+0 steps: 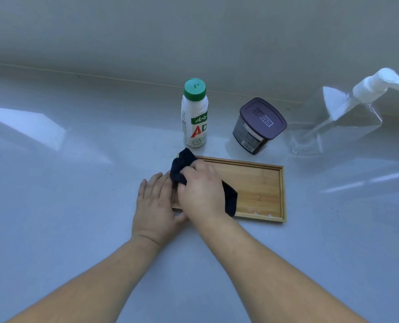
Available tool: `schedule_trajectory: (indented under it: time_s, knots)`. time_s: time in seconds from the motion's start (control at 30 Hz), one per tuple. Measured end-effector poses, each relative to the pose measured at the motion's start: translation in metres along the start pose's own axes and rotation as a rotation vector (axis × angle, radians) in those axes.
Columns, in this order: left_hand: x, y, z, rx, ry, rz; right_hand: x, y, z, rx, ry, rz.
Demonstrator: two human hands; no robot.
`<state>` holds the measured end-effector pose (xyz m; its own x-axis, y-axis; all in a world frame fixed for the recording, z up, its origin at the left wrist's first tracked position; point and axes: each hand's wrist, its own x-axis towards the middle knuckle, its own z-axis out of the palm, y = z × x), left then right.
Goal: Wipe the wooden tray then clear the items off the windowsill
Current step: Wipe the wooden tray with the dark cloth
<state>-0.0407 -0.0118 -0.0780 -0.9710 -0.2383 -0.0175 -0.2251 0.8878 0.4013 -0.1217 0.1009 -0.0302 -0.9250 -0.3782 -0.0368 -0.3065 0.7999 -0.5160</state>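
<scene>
A rectangular wooden tray point(259, 183) lies flat on the pale windowsill point(77, 206). My right hand point(200, 190) presses a dark blue cloth point(182, 164) onto the tray's left end; part of the cloth trails out under my wrist. My left hand point(155, 206) lies flat, fingers spread, against the tray's left edge. Behind the tray stand a white drink bottle with a green cap point(194, 113) and a dark tub with a purple lid point(256, 127). A clear pump dispenser point(338, 117) stands at the right.
A wall point(193, 31) rises directly behind the objects. Bright patches of light fall on the sill at the left and right. The sill stretches wide to the left of the tray and toward me.
</scene>
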Motion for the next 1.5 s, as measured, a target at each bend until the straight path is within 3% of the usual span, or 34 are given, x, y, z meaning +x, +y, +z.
schedule_trajectory:
  time_s: [0.13,0.33,0.5,0.77,0.93,1.13,1.3,1.5]
  knots:
    - [0.000,0.001,-0.001,0.000,0.022,-0.006,-0.010,0.042,-0.030,-0.004,-0.121,-0.064]
    - [0.000,0.006,-0.004,-0.011,0.027,-0.009,-0.043,0.120,-0.081,-0.194,0.054,0.213]
    - [0.000,0.004,-0.004,0.003,0.007,0.001,-0.056,0.097,-0.062,-0.127,0.122,0.326]
    - [0.000,0.000,-0.003,-0.027,-0.028,-0.004,-0.032,-0.001,-0.005,0.086,-0.057,0.072]
    - [0.000,0.003,-0.001,-0.006,0.001,-0.002,-0.041,0.036,-0.032,0.026,-0.222,-0.041]
    - [0.002,0.005,-0.004,0.002,-0.002,-0.015,-0.076,0.113,-0.089,-0.112,-0.088,0.118]
    - [0.000,0.007,-0.004,0.010,-0.015,-0.013,-0.092,0.128,-0.101,-0.313,-0.086,0.203]
    - [0.000,0.006,-0.004,0.028,-0.017,0.000,-0.090,0.092,-0.078,-0.121,-0.073,0.267]
